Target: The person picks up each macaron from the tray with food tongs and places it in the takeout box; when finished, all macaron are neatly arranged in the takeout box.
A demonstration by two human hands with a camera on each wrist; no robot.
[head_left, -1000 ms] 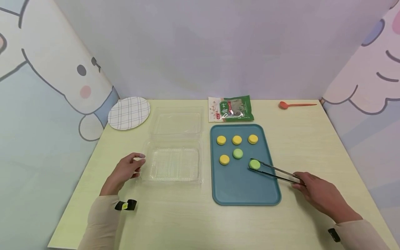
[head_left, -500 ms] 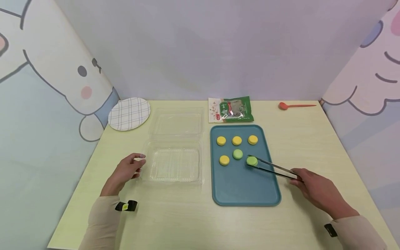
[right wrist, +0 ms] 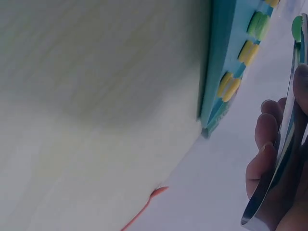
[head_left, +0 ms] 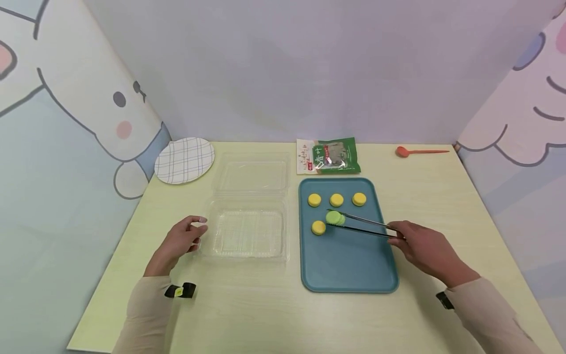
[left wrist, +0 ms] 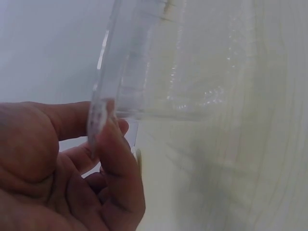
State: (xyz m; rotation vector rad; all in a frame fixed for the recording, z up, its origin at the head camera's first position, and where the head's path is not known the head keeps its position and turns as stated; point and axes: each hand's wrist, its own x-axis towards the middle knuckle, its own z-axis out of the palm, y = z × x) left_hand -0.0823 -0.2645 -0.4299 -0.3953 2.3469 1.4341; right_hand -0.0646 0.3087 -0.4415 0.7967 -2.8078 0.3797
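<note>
The green macaron (head_left: pixel 333 217) in the tongs (right wrist: pixel 255 216) had just shifted: a second earlier it sat toward the right edge of the tray (head_left: pixel 349 265), and now it was well inward, toward the tray's left edge. From the head view it partly covered the second green macaron (right wrist: pixel 260 26); the right wrist view showed the two apart, the held one raised and the other lying on the tray.

The right hand (head_left: pixel 426 248), over the tray's right edge, had moved left with it, its fingers wrapped round the tongs. The left hand (head_left: pixel 177 241) had hardly stirred, pinching the left rim of the clear container (head_left: pixel 247 233), whose lid lay back toward the table's rear edge.

The four yellow macarons had kept their places: a row of three yellow macarons (head_left: pixel 336 199) along the tray's far edge, and a single yellow macaron (head_left: pixel 318 227) near its left edge.

To my eye, the pick-up was done and a carry was under way, with the piece not yet set down. A seasoning bag (head_left: pixel 329 156) lay by the table's rear edge, and a red spoon (head_left: pixel 422 152) near its far right corner.
</note>
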